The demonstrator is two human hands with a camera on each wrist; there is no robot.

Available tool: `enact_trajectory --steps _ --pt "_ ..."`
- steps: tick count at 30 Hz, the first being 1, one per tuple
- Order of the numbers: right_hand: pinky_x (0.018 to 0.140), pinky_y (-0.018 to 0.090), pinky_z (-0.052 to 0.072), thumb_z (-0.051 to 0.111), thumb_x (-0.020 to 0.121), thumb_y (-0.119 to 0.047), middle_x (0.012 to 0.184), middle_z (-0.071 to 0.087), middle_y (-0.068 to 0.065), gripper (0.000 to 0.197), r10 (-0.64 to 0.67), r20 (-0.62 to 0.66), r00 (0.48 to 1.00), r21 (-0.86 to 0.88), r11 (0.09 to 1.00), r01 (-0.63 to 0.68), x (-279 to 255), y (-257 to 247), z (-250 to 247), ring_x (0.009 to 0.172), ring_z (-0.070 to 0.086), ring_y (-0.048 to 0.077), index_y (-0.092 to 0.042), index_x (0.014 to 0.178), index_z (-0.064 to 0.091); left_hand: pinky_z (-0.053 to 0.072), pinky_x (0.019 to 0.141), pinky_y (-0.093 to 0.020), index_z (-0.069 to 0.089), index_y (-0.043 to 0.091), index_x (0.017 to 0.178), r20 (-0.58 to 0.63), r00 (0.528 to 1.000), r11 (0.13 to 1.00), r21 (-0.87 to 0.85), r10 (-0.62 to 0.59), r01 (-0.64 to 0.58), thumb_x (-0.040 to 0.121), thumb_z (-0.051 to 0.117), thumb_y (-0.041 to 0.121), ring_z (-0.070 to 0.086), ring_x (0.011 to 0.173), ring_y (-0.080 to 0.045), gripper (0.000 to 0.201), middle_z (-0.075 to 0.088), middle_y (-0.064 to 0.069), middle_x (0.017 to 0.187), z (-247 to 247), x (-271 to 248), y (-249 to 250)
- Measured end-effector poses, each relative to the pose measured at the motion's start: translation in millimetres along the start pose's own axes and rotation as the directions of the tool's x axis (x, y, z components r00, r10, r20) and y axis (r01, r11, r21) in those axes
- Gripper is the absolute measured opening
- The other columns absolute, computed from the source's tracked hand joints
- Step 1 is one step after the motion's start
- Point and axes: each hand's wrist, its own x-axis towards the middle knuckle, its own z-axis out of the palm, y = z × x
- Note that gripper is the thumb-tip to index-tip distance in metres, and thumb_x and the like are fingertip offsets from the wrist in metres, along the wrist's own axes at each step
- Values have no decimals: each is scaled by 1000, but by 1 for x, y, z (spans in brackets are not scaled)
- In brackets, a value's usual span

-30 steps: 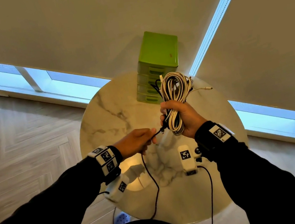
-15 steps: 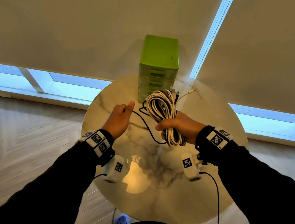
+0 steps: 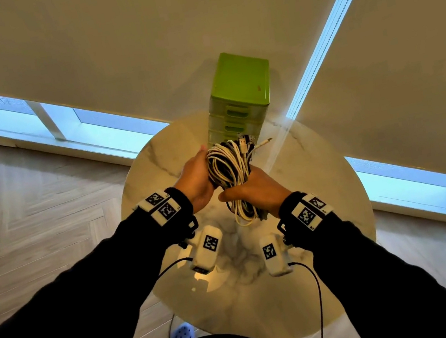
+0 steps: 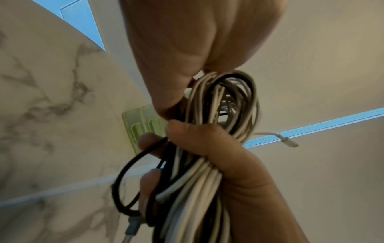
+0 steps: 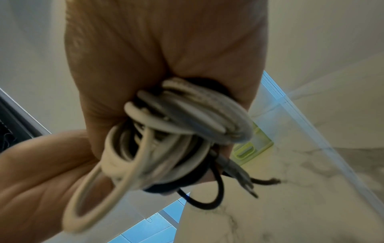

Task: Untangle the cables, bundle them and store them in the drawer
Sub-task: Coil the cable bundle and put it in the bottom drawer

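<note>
A coil of white and black cables [image 3: 229,172] hangs above the round marble table [image 3: 322,181], just in front of the green drawer unit [image 3: 240,88]. My right hand [image 3: 252,190] grips the cable bundle [image 5: 176,131] round its middle, with loops sticking out above and below the fist. My left hand [image 3: 195,179] holds the upper left side of the coil, and its thumb and fingers [image 4: 172,92] close on the top loops [image 4: 224,102]. A black loop [image 4: 126,177] and a white plug end [image 4: 288,142] stick out loose. The drawers [image 4: 141,123] all look closed.
The drawer unit stands at the table's far edge against beige roller blinds [image 3: 135,50]. Bare marble lies near me under my wrists. A blue slipper [image 3: 181,334] sits on the wood floor [image 3: 28,203] below the table's near edge.
My left hand, which was pulling the black cable out to the left, has come in and taken hold of the coil. The black cable now lies against the bundle.
</note>
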Motion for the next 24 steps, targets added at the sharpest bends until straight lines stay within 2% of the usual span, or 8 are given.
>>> enact_trajectory --steps 4,8,10,14,16,18,21,24 --pt "88 47 58 84 63 -22 89 75 5 36 94 54 994 -58 994 -90 3 -2 -6 88 71 23 -19 97 74 50 99 -36 54 9 141 128 986 994 22 -105 103 95 11 74 62 124 -25 91 64 -14 135 2 -3 6" --pt "83 42 57 84 67 -20 90 74 9 28 128 113 985 -55 991 -122 4 0 -15 88 70 25 -17 94 75 42 111 -40 50 9 145 207 967 989 42 -151 145 92 10 78 57 130 -26 95 61 -14 139 2 -6 8" --pt "81 41 55 83 69 -17 91 73 13 27 127 124 984 -8 992 -127 4 3 -17 86 68 25 -14 94 74 43 111 -40 51 8 144 230 960 988 50 -156 149 93 10 77 57 130 -26 95 61 -14 139 4 -8 10" --pt "96 49 54 74 75 -2 99 73 21 31 65 165 984 324 939 -116 1 13 -18 99 69 39 0 105 71 47 107 -37 57 10 137 209 974 991 123 -84 59 98 11 70 62 123 -22 85 69 -10 128 12 -14 18" --pt "89 49 57 63 82 9 89 72 20 24 39 169 985 533 837 -124 -4 14 -18 90 71 40 2 105 67 47 106 -37 58 13 132 190 982 987 160 -19 -12 101 14 65 65 118 -20 76 72 -7 120 11 -14 17" --pt "76 48 58 62 80 9 77 65 22 19 31 124 992 628 771 -103 -5 15 -18 75 68 38 3 99 64 42 113 -42 54 12 136 172 985 973 222 19 -57 102 15 62 61 123 -21 71 67 -11 128 4 -12 6" --pt "65 40 56 68 71 -1 77 59 22 31 30 44 999 695 718 -52 -2 17 -19 65 63 33 5 100 59 33 118 -45 51 19 136 218 974 871 488 -63 -53 102 12 63 57 126 -18 68 64 -6 133 -11 -14 -20" --pt "66 40 55 72 69 -6 79 56 20 33 32 42 999 756 652 -53 2 18 -22 66 60 31 3 98 58 32 115 -40 48 28 143 274 928 718 696 -252 -10 101 11 66 50 132 -14 68 59 3 141 -20 -20 -44"
